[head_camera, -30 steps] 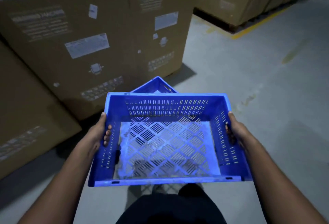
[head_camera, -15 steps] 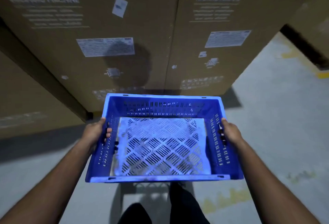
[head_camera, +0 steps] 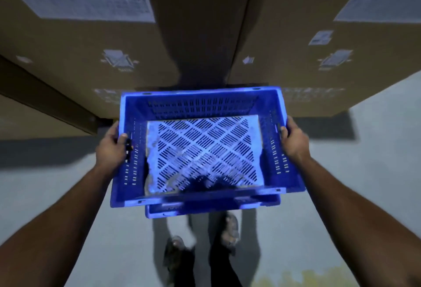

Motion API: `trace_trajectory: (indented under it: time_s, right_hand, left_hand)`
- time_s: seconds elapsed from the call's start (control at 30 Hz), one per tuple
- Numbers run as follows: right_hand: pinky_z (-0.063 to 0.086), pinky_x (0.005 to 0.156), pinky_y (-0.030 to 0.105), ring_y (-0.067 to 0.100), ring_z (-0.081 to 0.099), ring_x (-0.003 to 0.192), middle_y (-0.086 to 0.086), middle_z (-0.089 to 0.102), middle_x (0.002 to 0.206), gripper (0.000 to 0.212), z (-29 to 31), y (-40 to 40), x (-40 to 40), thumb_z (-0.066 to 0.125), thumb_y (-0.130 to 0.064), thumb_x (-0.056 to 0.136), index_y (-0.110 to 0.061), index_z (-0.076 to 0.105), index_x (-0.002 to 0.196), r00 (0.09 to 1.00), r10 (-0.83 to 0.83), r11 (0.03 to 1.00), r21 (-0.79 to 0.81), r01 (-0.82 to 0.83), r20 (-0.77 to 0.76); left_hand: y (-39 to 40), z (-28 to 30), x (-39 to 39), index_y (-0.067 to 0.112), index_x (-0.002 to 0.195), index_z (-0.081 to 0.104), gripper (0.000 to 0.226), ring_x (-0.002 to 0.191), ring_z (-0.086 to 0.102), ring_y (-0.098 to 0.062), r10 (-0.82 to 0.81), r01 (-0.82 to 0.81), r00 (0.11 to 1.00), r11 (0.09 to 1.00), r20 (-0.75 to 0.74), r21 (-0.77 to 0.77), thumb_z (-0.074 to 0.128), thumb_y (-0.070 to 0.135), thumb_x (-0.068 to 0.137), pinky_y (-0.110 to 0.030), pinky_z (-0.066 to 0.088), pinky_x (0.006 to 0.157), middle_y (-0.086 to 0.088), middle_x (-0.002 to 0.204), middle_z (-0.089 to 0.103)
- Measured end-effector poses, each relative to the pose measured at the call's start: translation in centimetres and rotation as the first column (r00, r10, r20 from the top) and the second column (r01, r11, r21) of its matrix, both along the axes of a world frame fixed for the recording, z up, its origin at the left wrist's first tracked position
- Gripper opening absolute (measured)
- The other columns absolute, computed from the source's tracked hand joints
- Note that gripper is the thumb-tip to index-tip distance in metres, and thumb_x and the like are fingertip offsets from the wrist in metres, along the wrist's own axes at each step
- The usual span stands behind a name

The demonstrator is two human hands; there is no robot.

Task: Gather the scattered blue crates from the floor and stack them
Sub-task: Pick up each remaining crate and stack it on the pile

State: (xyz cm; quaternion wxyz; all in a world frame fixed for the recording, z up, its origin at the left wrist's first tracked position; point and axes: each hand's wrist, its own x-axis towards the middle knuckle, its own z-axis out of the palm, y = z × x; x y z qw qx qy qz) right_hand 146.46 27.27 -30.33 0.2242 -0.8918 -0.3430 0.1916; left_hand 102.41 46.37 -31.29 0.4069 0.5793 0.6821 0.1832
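Both hands, left hand (head_camera: 111, 147) and right hand (head_camera: 295, 142), grip the blue crate (head_camera: 202, 150) by its side walls, so square it over the lower crate (head_camera: 211, 209) (only its near edge shows) before lowering.

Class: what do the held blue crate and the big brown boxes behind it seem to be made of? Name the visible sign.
Blue crate: probably moulded plastic, slightly glossy; uniform colour, slotted walls and lattice floor. Brown boxes: apparently matt cardboard; flat tan faces, a vertical join between them, stuck-on paper labels.

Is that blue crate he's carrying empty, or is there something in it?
Empty: the blue crate shows only its bare slotted floor, held at both sides by the hands.
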Motion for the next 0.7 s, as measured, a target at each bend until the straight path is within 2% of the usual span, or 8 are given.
trace_trajectory:
  time_s: [0.13,0.23,0.3,0.37,0.4,0.53,0.6,0.7]
  right_hand:
    - [0.045,0.081,0.039,0.045,0.061,0.100,0.027,0.067,0.112,0.044,-2.6,1.3,1.0,0.043,-0.017,0.101,-0.017,0.044,0.144,0.998,0.020,1.000,-0.006,-0.019,0.064]
    - [0.045,0.082,0.039,0.046,0.061,0.100,0.028,0.066,0.113,0.047,-2.8,1.5,1.2,0.041,-0.018,0.101,-0.018,0.037,0.149,0.997,0.014,1.000,-0.017,-0.013,0.072]
    - [0.046,0.082,0.042,0.048,0.060,0.099,0.030,0.065,0.113,0.049,-2.8,1.4,1.0,0.039,-0.019,0.102,-0.017,0.033,0.150,0.999,0.006,0.999,-0.033,-0.004,0.052]
    - [0.045,0.088,0.047,0.051,0.055,0.103,0.035,0.058,0.118,0.057,-2.6,1.0,0.4,0.040,-0.022,0.100,-0.010,0.024,0.153,0.997,0.008,0.997,-0.077,-0.001,0.081]
    - [0.042,0.093,0.050,0.052,0.052,0.107,0.037,0.053,0.124,0.062,-2.6,0.6,-0.2,0.042,-0.026,0.098,-0.006,0.020,0.154,0.989,0.033,0.995,-0.101,-0.019,0.142]
    - [0.038,0.094,0.055,0.045,0.039,0.122,0.026,0.032,0.150,0.075,-1.0,-1.7,-4.0,0.052,-0.041,0.089,-0.010,0.024,0.152,0.886,0.244,0.963,-0.207,-0.173,0.394]
    - [0.033,0.100,0.054,0.040,0.033,0.133,0.021,0.029,0.154,0.074,-0.5,-3.5,-6.6,0.045,-0.052,0.090,-0.015,0.029,0.151,0.829,0.420,0.906,-0.227,-0.358,0.369]
    - [0.027,0.112,0.052,0.033,0.026,0.144,0.011,0.030,0.158,0.080,-1.2,-6.8,-10.2,0.030,-0.070,0.088,-0.021,0.031,0.152,0.650,0.713,0.699,-0.339,-0.630,0.261]
  left_hand:
    - [0.8,-1.4,1.0,0.048,0.134,0.050,0.040,0.077,0.067,-0.025,0.037,-0.035,0.998,0.998,-0.041,0.054,0.047,0.041,0.096,-0.043,0.058,0.078,-0.006,0.101,0.072]
    - [0.1,-0.1,2.1,0.037,0.139,0.050,0.039,0.064,0.059,-0.010,0.016,-0.014,0.999,0.999,-0.036,0.045,0.045,0.027,0.102,-0.024,0.052,0.061,-0.004,0.094,0.066]
    - [-0.6,0.8,2.2,0.034,0.147,0.041,0.045,0.088,0.064,-0.019,-0.024,0.034,0.989,0.997,-0.146,0.068,0.046,0.029,0.102,-0.025,0.050,0.079,-0.002,0.116,0.067]
    - [-1.7,1.1,1.5,0.022,0.152,0.031,0.057,0.117,0.056,-0.035,-0.127,0.163,0.956,0.979,-0.264,0.120,0.051,0.028,0.099,-0.039,0.043,0.097,-0.013,0.138,0.056]
    - [-2.5,0.8,1.1,0.016,0.153,0.028,0.062,0.123,0.050,-0.040,-0.174,0.225,0.932,0.965,-0.318,0.132,0.053,0.027,0.098,-0.044,0.040,0.101,-0.020,0.140,0.051]
    - [-7.8,0.7,0.7,0.007,0.152,0.026,0.071,0.132,0.036,-0.045,-0.282,0.424,0.767,0.897,-0.576,0.126,0.056,0.036,0.094,-0.056,0.035,0.105,-0.027,0.149,0.033]
    - [-10.8,0.9,0.6,0.009,0.152,0.028,0.074,0.141,0.027,-0.043,-0.334,0.521,0.703,0.842,-0.628,0.135,0.049,0.049,0.094,-0.054,0.029,0.109,-0.024,0.156,0.025]
    - [-13.2,0.5,0.6,0.011,0.154,0.028,0.083,0.148,0.022,-0.034,-0.536,0.731,0.547,0.680,-0.642,0.055,0.027,0.068,0.093,-0.049,0.026,0.115,-0.015,0.161,0.023]
